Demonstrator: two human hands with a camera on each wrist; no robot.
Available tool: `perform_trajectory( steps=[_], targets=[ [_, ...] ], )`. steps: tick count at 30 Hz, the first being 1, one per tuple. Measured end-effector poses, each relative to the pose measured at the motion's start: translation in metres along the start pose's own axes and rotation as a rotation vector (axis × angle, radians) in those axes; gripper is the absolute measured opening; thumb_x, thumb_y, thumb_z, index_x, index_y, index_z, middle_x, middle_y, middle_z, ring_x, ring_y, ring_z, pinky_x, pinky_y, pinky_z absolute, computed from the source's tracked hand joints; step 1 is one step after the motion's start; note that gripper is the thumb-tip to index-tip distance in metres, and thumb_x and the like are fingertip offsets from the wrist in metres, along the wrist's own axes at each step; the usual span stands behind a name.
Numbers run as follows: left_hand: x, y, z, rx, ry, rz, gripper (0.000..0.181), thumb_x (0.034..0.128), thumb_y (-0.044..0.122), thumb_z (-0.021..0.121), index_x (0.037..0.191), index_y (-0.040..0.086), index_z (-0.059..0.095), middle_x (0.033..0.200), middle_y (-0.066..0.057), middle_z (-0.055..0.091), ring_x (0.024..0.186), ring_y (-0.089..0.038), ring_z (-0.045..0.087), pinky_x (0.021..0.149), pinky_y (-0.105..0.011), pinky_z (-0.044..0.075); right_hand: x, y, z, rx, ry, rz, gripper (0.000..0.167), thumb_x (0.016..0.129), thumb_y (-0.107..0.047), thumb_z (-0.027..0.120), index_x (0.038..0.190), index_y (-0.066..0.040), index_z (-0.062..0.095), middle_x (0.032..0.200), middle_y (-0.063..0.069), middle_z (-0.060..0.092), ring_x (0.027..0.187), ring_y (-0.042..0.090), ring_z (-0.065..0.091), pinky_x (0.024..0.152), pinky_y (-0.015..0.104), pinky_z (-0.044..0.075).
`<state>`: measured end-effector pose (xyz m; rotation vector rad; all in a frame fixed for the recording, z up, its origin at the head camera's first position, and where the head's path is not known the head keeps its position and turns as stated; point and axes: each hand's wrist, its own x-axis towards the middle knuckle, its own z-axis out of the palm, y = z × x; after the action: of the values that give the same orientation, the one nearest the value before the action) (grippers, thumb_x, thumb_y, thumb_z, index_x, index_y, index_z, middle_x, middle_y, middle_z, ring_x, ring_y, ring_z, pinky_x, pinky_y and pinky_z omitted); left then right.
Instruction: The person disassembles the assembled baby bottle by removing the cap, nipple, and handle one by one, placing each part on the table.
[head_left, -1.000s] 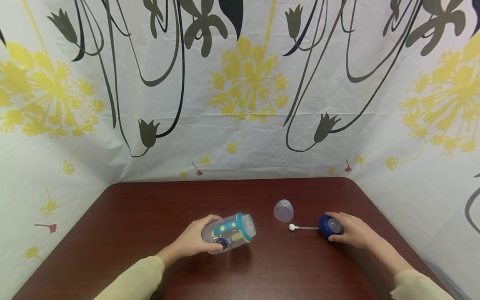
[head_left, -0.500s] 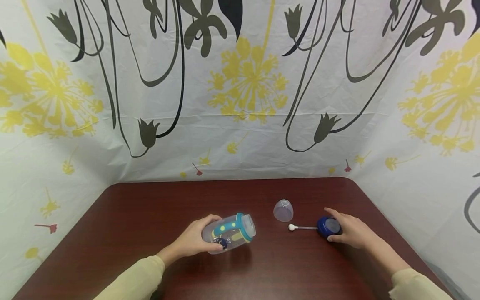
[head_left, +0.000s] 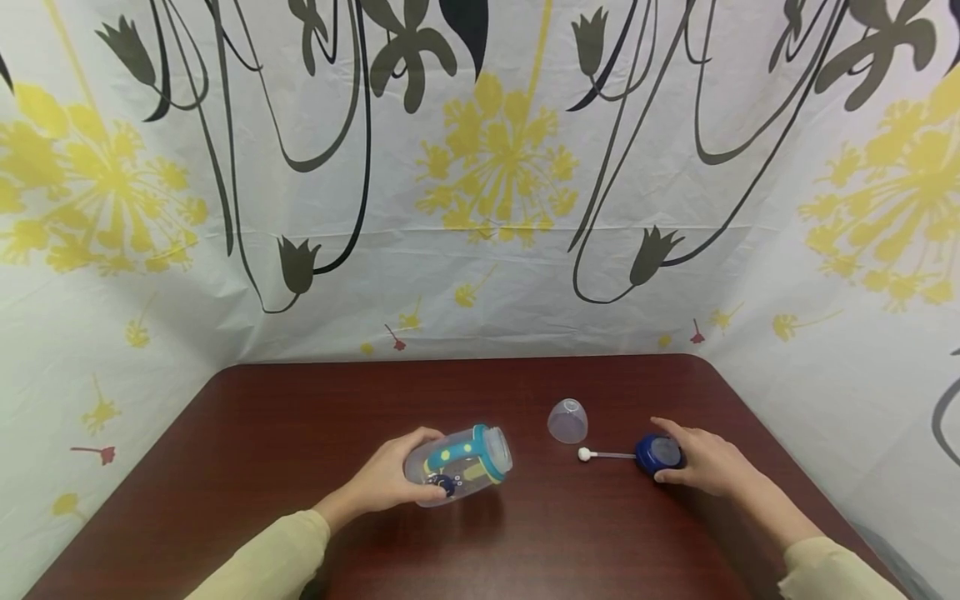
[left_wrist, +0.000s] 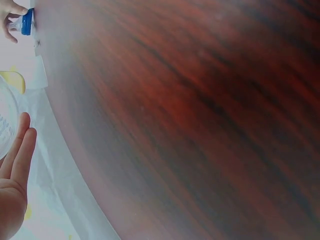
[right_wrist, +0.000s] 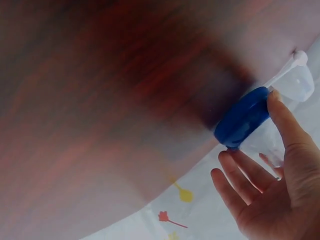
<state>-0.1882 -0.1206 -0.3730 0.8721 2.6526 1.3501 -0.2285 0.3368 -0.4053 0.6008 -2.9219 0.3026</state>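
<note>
In the head view, my left hand grips a clear baby bottle with a teal printed band. The bottle is tilted, its uncapped neck pointing right. My right hand holds a blue bottle collar at its right side, thumb on the near edge. From the collar a thin straw with a white ball tip runs left. The right wrist view has the thumb on the blue collar and fingertips at its lower edge, with a clear teat partly behind the hand. Only part of the bottle appears in the left wrist view.
A clear dome cover stands on the dark red-brown table, just beyond the straw's ball tip. White sheeting with flower prints hangs behind the table and along both sides.
The right index finger has lifted off the collar's far edge, and the collar has turned slightly and moved a little to the left. The left hand and bottle stay in place.
</note>
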Motion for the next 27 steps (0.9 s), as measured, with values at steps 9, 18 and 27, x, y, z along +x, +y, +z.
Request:
perform_trajectory(
  steps=[9,18,27],
  targets=[
    [0.0,0.002,0.0,0.001,0.004,0.003,0.054,0.0685,0.026,0.074,0.115,0.012,0.049,0.095,0.001,0.054,0.084,-0.017,0.05,0.068,-0.03,0.043,0.009,-0.017,-0.018,-0.022,0.089,-0.022,0.073,0.071,-0.055,0.062,0.126,-0.011,0.044,0.103,0.014,0.056,0.086,0.026,0.053,0.049,0.039,0.042],
    [-0.002,0.003,-0.001,-0.002,0.009,0.008,0.054,0.0681,0.024,0.075,0.114,0.011,0.049,0.095,0.0,0.054,0.083,-0.017,0.051,0.067,-0.029,0.043,0.024,-0.059,-0.033,0.061,0.229,-0.165,0.057,0.078,-0.045,0.062,0.122,-0.012,0.05,0.111,0.007,0.055,0.1,0.023,0.05,0.067,0.044,0.044],
    [-0.002,0.002,-0.001,-0.013,0.008,0.004,0.054,0.0687,0.025,0.074,0.114,0.011,0.049,0.095,0.0,0.054,0.084,-0.018,0.051,0.067,-0.03,0.044,0.036,-0.099,-0.033,0.167,0.359,-0.318,0.046,0.073,-0.026,0.071,0.115,-0.013,0.056,0.109,-0.003,0.056,0.097,0.012,0.051,0.073,0.035,0.043]
  ],
)
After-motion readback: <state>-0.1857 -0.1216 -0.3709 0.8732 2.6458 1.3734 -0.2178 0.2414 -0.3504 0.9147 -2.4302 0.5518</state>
